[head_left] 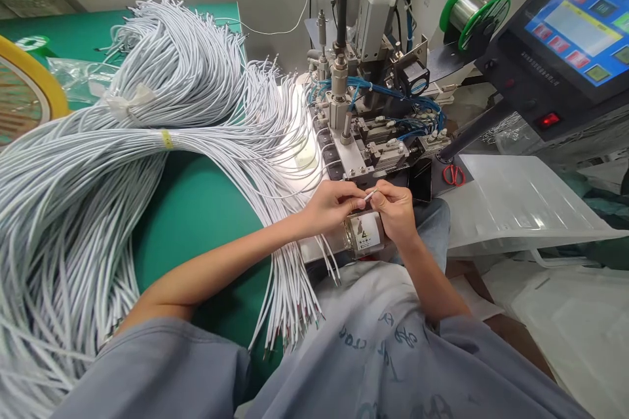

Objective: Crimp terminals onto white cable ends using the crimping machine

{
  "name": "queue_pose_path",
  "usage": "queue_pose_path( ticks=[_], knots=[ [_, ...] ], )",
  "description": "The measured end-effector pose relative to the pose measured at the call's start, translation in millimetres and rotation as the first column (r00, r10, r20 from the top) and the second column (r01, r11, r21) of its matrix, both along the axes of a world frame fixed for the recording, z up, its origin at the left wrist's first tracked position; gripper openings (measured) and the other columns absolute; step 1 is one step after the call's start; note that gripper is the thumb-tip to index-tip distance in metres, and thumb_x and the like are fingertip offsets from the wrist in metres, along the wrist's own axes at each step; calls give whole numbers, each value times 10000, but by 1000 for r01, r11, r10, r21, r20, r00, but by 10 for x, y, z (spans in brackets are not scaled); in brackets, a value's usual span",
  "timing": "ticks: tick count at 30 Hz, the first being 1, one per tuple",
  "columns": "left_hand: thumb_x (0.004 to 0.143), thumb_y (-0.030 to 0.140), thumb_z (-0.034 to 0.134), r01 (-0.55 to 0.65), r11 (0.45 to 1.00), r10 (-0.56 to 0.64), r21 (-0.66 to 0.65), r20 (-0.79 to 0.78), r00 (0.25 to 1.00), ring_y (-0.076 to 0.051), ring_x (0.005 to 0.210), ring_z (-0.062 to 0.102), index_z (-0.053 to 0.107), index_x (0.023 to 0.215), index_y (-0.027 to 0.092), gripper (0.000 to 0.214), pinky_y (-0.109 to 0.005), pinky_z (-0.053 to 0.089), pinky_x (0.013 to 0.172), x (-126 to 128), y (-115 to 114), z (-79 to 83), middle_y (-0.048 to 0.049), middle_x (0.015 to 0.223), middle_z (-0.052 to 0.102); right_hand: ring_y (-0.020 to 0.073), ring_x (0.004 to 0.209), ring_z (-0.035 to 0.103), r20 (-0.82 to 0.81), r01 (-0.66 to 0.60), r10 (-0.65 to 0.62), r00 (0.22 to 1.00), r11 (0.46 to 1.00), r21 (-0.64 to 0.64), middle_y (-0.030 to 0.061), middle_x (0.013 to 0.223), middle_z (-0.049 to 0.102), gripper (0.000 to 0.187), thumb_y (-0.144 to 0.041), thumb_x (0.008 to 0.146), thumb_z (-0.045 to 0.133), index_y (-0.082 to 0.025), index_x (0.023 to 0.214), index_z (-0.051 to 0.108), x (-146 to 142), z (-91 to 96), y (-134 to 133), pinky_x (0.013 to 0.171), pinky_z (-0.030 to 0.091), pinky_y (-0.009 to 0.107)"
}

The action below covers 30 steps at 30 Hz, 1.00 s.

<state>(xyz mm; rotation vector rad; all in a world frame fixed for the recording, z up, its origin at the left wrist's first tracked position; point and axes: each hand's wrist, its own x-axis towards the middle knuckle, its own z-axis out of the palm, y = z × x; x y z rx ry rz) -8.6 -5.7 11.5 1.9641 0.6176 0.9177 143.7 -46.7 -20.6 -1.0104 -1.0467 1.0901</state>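
Note:
My left hand (331,206) pinches a white cable (369,196) close to its end, just in front of the machine. Fingers of my right hand (397,211) are closed on the tip of the same cable, so the very end is mostly hidden. Below both hands stands a clear container with a printed label (366,233). A loose bundle of white cables (230,157), tied with a yellow band (167,139), fans out beside my left forearm. Its stripped, coloured ends (295,321) hang over the table edge near my lap.
A bench machine (351,118) with cylinders and blue tubes stands ahead. Right of it are a wire spool with green flanges (470,13), a touchscreen (580,19), red-handled scissors (453,175) and a translucent plastic bin (525,203). More tied cables (187,65) cover the green table (196,209).

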Motion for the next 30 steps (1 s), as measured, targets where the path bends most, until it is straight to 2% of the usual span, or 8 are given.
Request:
queue_pose_path(
  ticks=[5, 8, 11, 14, 16, 22, 25, 30],
  knots=[
    [777, 162, 613, -112, 979, 113, 169, 2, 994, -37, 475, 360, 639, 662, 121, 125, -161, 285, 448, 20, -30, -28, 44, 532, 465, 103, 572, 489, 121, 187, -191, 974, 981, 46, -8, 629, 554, 160, -331, 755, 649, -201, 681, 704, -137, 40, -46, 531, 387, 254],
    [813, 164, 571, -138, 924, 160, 355, -33, 987, -48, 496, 406, 641, 710, 130, 130, -164, 298, 456, 3, -5, -40, 28, 562, 499, 100, 560, 473, 325, 288, -336, 884, 939, 187, -10, 618, 540, 126, -248, 791, 608, -188, 740, 705, -164, 109, -93, 516, 367, 251],
    [855, 132, 472, -98, 752, 235, 652, -126, 964, -76, 526, 439, 649, 789, 138, 190, -194, 296, 466, -36, 68, -34, -2, 607, 544, 82, 495, 376, 522, 201, -326, 788, 938, 283, -30, 555, 442, 145, -198, 799, 583, -164, 686, 668, -55, 199, -93, 479, 309, 251],
    [850, 84, 407, 23, 592, 270, 806, -225, 936, -102, 551, 438, 641, 780, 144, 251, -226, 293, 483, -71, 135, -8, -20, 631, 569, 79, 490, 340, 638, 4, -149, 756, 975, 223, -45, 522, 355, 215, -167, 788, 568, -159, 574, 581, 93, 277, -48, 487, 292, 253],
    [855, 106, 412, 73, 612, 244, 788, -276, 930, -113, 569, 445, 639, 768, 149, 247, -236, 301, 492, -76, 143, 9, -23, 635, 577, 77, 488, 335, 651, -78, -69, 756, 978, 193, -48, 515, 334, 236, -150, 775, 564, -160, 540, 544, 140, 300, -19, 488, 285, 252],
    [868, 206, 498, -19, 907, 144, 421, -267, 953, -95, 582, 506, 641, 750, 146, 195, -202, 385, 532, -17, 20, -60, 1, 604, 564, 86, 485, 326, 521, 108, -223, 824, 964, 241, -47, 510, 330, 208, -215, 799, 559, -166, 602, 600, 14, 151, -51, 479, 270, 256],
    [880, 193, 473, 28, 917, 130, 398, -365, 922, -81, 555, 504, 641, 768, 133, 212, -186, 382, 513, 2, -3, -167, -1, 625, 543, 92, 495, 344, 509, 156, -217, 833, 975, 161, -44, 519, 341, 204, -254, 801, 561, -168, 627, 623, 37, -3, -77, 488, 283, 256],
    [886, 113, 375, 221, 864, 174, 452, -680, 712, -103, 578, 525, 623, 830, 108, 254, -215, 403, 524, 7, 63, -305, -43, 754, 554, 125, 603, 481, 493, 93, -19, 870, 988, -126, 7, 643, 543, 209, -287, 791, 511, -166, 689, 647, 268, -258, -33, 571, 373, 267]
  ],
)
